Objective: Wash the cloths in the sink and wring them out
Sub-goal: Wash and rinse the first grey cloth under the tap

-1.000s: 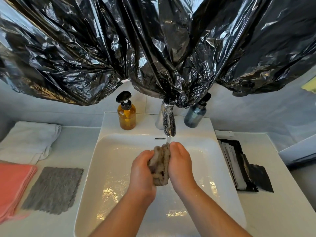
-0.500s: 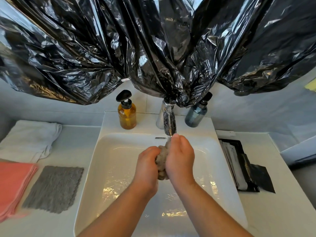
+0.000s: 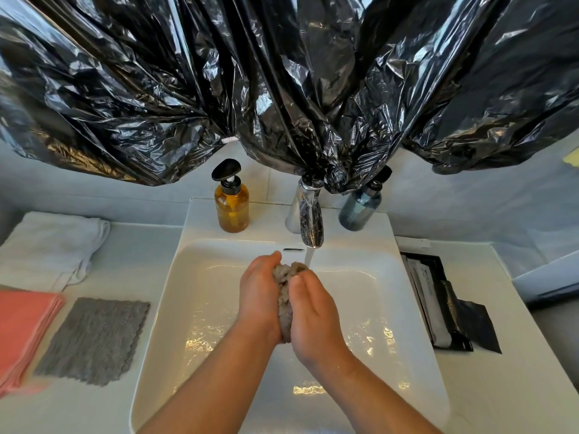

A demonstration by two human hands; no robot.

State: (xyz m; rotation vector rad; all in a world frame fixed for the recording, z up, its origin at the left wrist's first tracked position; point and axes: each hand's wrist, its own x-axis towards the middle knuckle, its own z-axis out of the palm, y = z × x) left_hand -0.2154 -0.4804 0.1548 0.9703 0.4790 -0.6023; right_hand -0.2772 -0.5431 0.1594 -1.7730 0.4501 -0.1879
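A wet grey-brown cloth (image 3: pixel 285 296) is bunched between my palms over the white sink (image 3: pixel 200 308). My left hand (image 3: pixel 258 292) grips it from the left, fingertips forward near the water stream. From the right, my right hand (image 3: pixel 313 317) presses on the cloth, sitting lower and nearer to me. Water runs from the chrome faucet (image 3: pixel 310 217) onto the cloth's top. On the counter to the left lie a dry grey cloth (image 3: pixel 94 339), a pink cloth stack (image 3: pixel 25 330) and a folded white towel (image 3: pixel 50 245).
An amber soap pump bottle (image 3: pixel 232 202) and a blue-grey bottle (image 3: pixel 360 208) stand behind the basin. A black tray (image 3: pixel 438 305) with packets lies on the right counter. Black plastic sheeting (image 3: pixel 282 83) hangs low above the faucet.
My left hand has slid forward toward the faucet and my right hand back toward me, rubbing the cloth between them. The cloth stays under the running water.
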